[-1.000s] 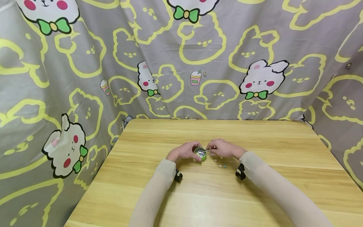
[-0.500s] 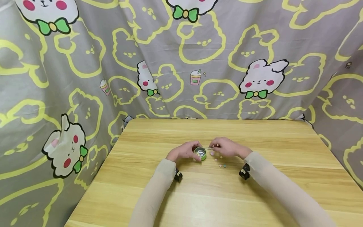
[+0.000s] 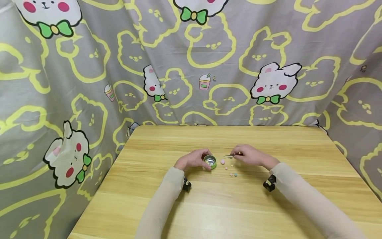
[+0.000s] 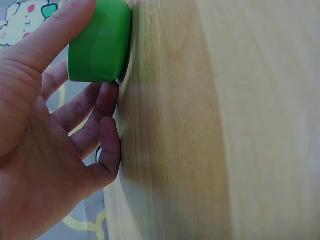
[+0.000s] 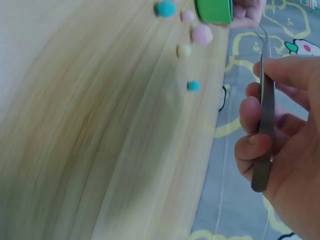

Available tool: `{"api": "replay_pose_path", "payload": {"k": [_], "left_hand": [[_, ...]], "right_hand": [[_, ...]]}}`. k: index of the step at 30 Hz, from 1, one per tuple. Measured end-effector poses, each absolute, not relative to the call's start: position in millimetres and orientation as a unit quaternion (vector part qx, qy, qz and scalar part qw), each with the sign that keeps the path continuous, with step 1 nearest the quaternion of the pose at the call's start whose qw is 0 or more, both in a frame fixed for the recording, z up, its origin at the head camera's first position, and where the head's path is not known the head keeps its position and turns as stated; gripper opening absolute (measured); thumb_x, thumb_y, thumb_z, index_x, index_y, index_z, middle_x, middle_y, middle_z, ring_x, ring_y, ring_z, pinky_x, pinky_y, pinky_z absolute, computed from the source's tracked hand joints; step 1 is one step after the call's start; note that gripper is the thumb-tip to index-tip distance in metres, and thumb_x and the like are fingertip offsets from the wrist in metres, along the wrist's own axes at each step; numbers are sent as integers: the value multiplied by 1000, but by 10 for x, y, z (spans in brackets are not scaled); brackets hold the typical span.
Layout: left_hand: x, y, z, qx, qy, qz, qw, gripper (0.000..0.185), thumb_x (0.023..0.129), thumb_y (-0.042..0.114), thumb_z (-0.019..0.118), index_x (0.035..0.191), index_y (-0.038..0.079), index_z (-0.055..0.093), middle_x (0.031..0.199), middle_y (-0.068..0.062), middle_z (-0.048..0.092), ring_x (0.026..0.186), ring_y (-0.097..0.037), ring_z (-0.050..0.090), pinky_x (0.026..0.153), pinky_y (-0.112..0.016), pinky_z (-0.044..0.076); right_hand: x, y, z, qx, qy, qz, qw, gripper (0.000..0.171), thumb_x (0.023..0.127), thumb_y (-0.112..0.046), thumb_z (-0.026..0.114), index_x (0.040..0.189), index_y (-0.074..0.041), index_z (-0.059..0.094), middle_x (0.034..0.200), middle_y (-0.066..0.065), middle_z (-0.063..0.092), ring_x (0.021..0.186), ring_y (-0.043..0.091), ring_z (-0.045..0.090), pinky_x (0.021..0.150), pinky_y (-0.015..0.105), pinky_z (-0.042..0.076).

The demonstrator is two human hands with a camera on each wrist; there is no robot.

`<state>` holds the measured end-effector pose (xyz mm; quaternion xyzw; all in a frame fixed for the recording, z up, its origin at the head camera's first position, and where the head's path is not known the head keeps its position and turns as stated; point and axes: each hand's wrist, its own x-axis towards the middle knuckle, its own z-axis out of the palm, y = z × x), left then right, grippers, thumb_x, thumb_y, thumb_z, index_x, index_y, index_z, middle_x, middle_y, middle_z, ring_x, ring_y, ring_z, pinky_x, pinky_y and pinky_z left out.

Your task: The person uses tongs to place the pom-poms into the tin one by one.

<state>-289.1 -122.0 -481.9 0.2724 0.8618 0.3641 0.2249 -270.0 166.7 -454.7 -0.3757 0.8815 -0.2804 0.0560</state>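
Note:
My left hand (image 3: 195, 159) curls its thumb and fingers round a small round green tin (image 3: 214, 166) standing on the table. In the left wrist view, the thumb lies along the near side of the tin (image 4: 97, 45). Inside its silvery interior lie a few small pale pieces. To the right, my right hand (image 3: 249, 155) pinches a pair of tweezers (image 5: 265, 110), whose thin bent tips point left toward the tin, with nothing seen between them. Below the tips, a larger pink pom-pom (image 5: 202, 34), a yellow pom-pom (image 5: 184, 50) and a small teal pom-pom (image 5: 193, 86) rest on the wood.
Another teal pom-pom (image 5: 165, 8) and a small pink pom-pom (image 5: 188, 15) lie nearer the person. The wooden table (image 3: 209, 205) reaches back to a grey curtain (image 3: 179, 49) with yellow cartoon outlines. A black wrist camera (image 3: 270, 183) hangs under the right sleeve.
My right hand has drawn the tweezers out of the tin and moved right, over the pom-poms, uncovering the larger pink one. The left hand keeps its hold on the tin in place.

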Motion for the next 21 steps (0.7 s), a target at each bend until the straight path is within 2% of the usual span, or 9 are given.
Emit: {"api": "replay_pose_path", "payload": {"k": [12, 21], "left_hand": [[-2879, -1220, -4820, 265, 856, 379, 231, 44, 73, 19, 83, 108, 17, 57, 100, 3, 61, 95, -14, 56, 85, -28, 43], [-2872, -1226, -4801, 264, 858, 377, 230, 44, 73, 20, 83, 109, 17, 57, 100, 4, 61, 94, -12, 55, 85, -28, 43]], "right_hand": [[-2651, 1902, -4602, -399, 879, -262, 29, 11, 91, -8, 62, 98, -12, 69, 86, -7, 58, 70, 6, 47, 63, 27, 42], [-2548, 1958, -4618, -395, 883, -252, 39, 11, 90, -9, 63, 97, -15, 69, 85, -9, 55, 67, 5, 44, 60, 25, 40]]}}
